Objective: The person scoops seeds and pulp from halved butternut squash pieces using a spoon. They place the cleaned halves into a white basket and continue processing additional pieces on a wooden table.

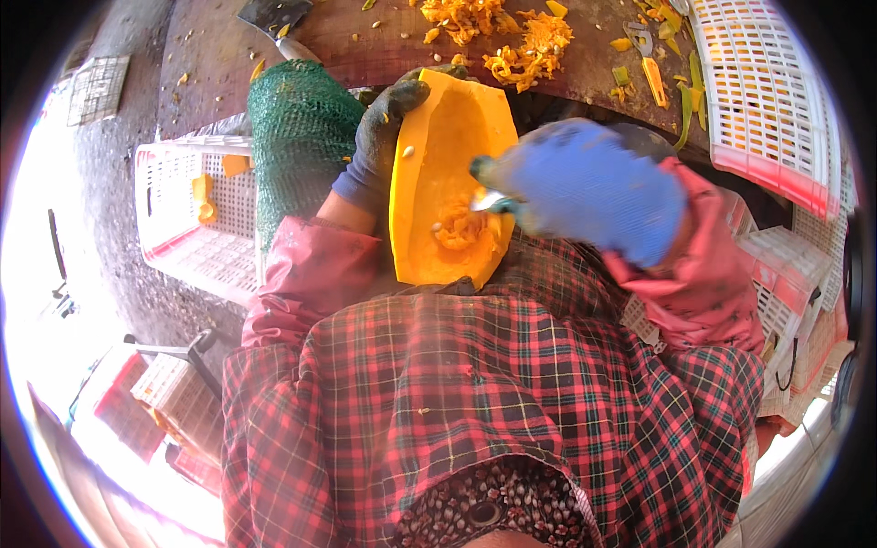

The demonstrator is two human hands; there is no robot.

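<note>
A long hollowed piece of orange pumpkin [473, 116] stands tilted in front of my plaid apron, its cut inner face towards me. My left hand [384, 130], in a dark-coated glove, grips its left edge near the top. My right hand [596, 188], in a blue glove and blurred, holds a small metal scraping tool [488, 200] inside the hollow. The tool's exact shape is hidden by blur and the fingers. Loose stringy pulp [462, 229] lies in the lower hollow, below the tool. One pale seed [408, 151] sticks to the left rim.
Clumps of pulp [531, 51] and scattered seeds lie on the wooden table [342, 61] ahead. A yellow-handled peeler [656, 82] and a dark, broad blade [274, 17] lie there too. Green mesh netting [294, 137] and a white crate [229, 185] are left, another crate [767, 89] right.
</note>
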